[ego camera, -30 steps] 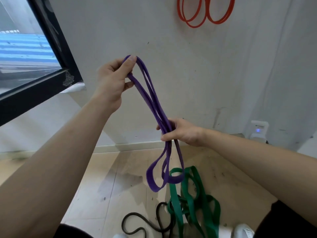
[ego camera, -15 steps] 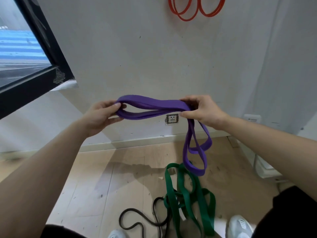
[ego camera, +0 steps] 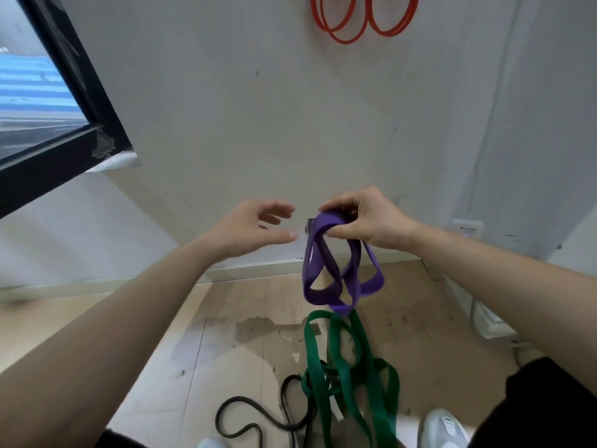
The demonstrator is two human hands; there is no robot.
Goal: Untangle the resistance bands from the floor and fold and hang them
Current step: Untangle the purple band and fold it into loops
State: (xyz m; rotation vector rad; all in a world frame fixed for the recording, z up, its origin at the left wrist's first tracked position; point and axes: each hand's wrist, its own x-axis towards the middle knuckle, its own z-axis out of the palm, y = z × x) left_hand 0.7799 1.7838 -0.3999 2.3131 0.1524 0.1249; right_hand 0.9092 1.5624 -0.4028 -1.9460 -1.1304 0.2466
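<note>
Soft, even light; bright window (ego camera: 35,92) up-left of left hand (ego camera: 255,226). Hand w/ slight motion blur; frame edges bend, wide-angle.

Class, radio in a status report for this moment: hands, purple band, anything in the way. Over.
Left hand open, off the band. Right hand grips purple band, folded, loops hanging. Green band and black band overlapping on floor below.

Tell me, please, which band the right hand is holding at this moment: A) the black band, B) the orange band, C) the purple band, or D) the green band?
C: the right hand grips the folded purple band at its top, while the green band lies on the floor below.
</note>
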